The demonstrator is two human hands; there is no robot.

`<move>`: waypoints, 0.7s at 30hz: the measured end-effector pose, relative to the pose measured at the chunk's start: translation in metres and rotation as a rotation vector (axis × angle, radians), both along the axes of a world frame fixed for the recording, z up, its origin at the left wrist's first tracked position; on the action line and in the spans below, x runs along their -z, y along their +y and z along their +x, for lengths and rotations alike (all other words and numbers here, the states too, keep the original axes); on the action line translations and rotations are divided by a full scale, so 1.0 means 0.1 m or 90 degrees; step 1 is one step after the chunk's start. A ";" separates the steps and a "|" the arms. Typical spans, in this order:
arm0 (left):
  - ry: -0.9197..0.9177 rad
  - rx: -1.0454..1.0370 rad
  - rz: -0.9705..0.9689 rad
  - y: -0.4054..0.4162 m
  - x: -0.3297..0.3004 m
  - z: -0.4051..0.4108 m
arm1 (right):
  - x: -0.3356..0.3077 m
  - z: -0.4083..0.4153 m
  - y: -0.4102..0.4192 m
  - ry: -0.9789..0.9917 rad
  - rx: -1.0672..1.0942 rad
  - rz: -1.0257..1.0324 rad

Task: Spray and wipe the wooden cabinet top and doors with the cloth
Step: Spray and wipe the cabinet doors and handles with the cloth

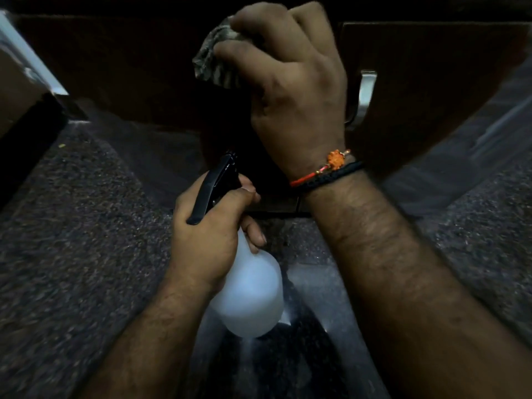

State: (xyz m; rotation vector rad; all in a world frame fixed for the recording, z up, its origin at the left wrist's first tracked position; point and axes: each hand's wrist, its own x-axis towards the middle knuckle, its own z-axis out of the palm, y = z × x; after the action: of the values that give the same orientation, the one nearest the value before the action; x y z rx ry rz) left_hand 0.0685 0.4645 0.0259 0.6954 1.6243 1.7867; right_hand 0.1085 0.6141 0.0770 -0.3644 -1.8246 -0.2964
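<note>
My right hand (290, 82) grips a crumpled grey cloth (214, 61) and holds it against the dark wooden cabinet door (129, 67) near the top of the view. Lower down, my left hand (213, 234) is wrapped round the neck of a white spray bottle (253, 295), its black trigger head (216, 185) pointing up toward the door. A second door panel (431, 82) lies to the right, with a metal handle (364, 96) partly hidden behind my right hand.
A dark speckled stone floor (72, 240) spreads below the cabinet on both sides. At the far left stands a brown piece of furniture with a pale metal edge (31, 61). The scene is dim and shiny patches show on the floor near the bottle.
</note>
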 end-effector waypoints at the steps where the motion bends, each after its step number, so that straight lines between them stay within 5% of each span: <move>1: 0.003 -0.006 0.002 -0.02 0.00 -0.03 | 0.02 -0.08 -0.04 -0.015 -0.007 -0.005; 9: -0.019 -0.067 0.002 -0.28 0.03 -0.28 | 0.51 -0.53 -0.35 -0.185 -0.069 -0.081; 21: -0.027 -0.062 0.001 -0.34 0.00 -0.30 | 1.46 -0.41 -0.33 -0.398 0.013 -0.133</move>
State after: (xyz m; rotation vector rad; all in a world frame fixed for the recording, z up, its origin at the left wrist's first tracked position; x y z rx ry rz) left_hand 0.0386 0.4304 0.0258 0.5844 1.6543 1.8592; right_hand 0.0672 0.5816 -0.0691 -0.4704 -2.4789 -0.2503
